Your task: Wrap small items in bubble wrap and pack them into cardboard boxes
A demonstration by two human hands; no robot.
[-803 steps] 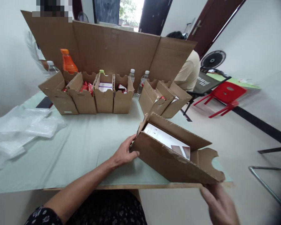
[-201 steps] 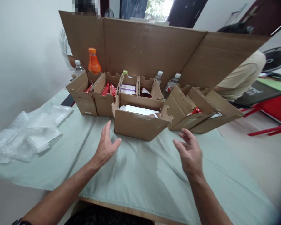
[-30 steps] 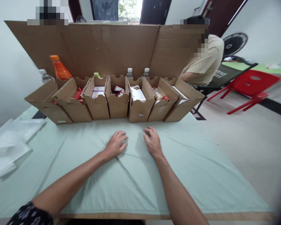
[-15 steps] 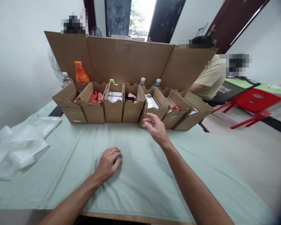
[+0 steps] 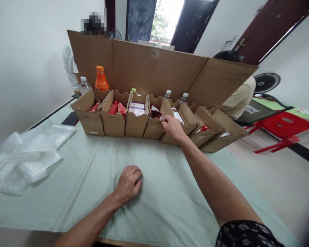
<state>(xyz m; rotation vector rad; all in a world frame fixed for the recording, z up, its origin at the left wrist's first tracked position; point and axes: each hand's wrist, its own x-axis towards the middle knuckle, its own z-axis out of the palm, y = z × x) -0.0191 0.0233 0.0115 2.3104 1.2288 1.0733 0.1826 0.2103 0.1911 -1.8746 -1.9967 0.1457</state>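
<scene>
My left hand (image 5: 130,181) rests on the green tablecloth with its fingers curled round a small dark thing, mostly hidden. Stretched forward, my right hand (image 5: 172,127) is closed at the front of the row of cardboard boxes. Its fingertips are at the edge between the fourth box (image 5: 152,131) and the fifth box (image 5: 189,128), beside a dark red and white packet (image 5: 155,113). Whatever they grip there is hidden. White-and-purple cartons (image 5: 137,109) fill the third box. Red packets (image 5: 114,108) lie in the second.
A tall cardboard panel (image 5: 154,68) stands behind the boxes, with an orange bottle (image 5: 101,80) and clear bottles in front. Bubble wrap (image 5: 33,154) lies at left. Two people sit beyond the panel. A red chair (image 5: 285,123) is at right.
My right hand has moved forward to the boxes, and its fingers have closed. My left hand stays on the cloth. The view has shifted left, so things appear farther right.
</scene>
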